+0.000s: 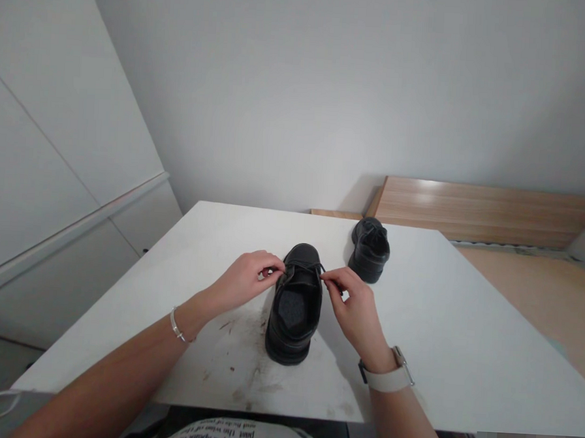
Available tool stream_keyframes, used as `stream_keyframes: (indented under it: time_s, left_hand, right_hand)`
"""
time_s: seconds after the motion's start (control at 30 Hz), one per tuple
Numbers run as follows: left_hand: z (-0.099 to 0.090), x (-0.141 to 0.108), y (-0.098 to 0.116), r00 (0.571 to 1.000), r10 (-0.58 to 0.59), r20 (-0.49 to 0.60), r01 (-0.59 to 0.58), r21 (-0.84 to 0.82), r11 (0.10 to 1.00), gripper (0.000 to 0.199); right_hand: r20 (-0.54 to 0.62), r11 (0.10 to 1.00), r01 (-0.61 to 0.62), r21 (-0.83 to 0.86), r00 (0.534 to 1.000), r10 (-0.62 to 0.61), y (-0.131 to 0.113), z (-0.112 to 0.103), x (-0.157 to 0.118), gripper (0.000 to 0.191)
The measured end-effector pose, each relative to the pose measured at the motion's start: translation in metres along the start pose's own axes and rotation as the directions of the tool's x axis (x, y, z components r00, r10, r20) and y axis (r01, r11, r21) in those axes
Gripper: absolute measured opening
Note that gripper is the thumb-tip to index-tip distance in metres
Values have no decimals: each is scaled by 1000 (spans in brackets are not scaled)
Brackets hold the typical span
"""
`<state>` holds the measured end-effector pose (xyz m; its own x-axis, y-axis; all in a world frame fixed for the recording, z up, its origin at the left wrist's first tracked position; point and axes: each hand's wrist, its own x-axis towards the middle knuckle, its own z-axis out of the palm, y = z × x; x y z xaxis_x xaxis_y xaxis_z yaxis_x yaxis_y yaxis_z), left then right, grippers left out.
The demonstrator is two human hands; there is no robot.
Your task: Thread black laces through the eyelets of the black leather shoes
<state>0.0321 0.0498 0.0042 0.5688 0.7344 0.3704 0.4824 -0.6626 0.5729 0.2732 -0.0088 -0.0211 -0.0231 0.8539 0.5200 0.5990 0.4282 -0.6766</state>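
A person's two bare hands work at a black shoe [293,310] on a white desk [462,345]. The shoe stands upright around the middle of the desk, its heel toward the near edge and its toe toward the far edge. The left hand [247,279] has thumb and fingers pinched together on the black lace [306,265] at the shoe's left side. The right hand [354,304] pinches the lace on the opposite side, fingertips close to the shoe's opening. A silvery bracelet [176,325] circles the left wrist; a watch with a pale band [389,379] is on the right. A second black shoe [369,257] stands near the far edge, toward the far right corner, also heel-on to the person. Brown smudges [244,388] mark the desk between the first shoe and the near edge.
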Motion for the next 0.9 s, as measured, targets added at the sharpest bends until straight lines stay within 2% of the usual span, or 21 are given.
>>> stream_keyframes:
  time_s: [0.17,0.43,0.73,0.9]
  left_hand:
    - [3,2,4,1000,14,-13,-13,28,1000,13]
    - [7,4,3,999,-4,-42,2,-38,999,11]
    - [14,3,-3,996,63,-67,-60,52,997,14]
    - [20,-3,-9,985,124,-117,-114,91,989,14]
  right_hand:
    - [-15,1000,-1,-23,1000,0,2,3,3,16]
    - [-32,999,-11,-36,999,10,6,6,1,16]
    - [-46,1000,-2,21,999,3,6,6,-5,15]
    - [-86,999,12,48,996,-8,9,10,-10,15]
